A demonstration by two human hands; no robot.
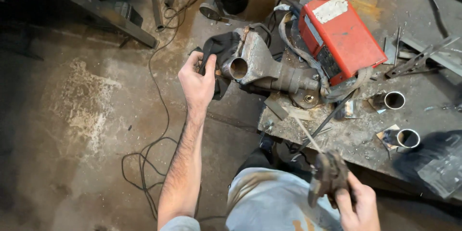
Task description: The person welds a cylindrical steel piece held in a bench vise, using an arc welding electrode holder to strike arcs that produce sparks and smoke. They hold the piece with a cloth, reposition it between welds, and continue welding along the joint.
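Head view | our left hand at frame centre, fingers pinching the black cloth beside the metal housing | our right hand lower right, fingers closed around the electrode holder.

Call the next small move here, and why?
Probably bring the rod tip in the right hand toward the pipe clamped in the vise. The left hand already grips the dark cloth beside the pipe's open end, while the electrode holder sits low over the bench edge, its rod well short of the pipe.
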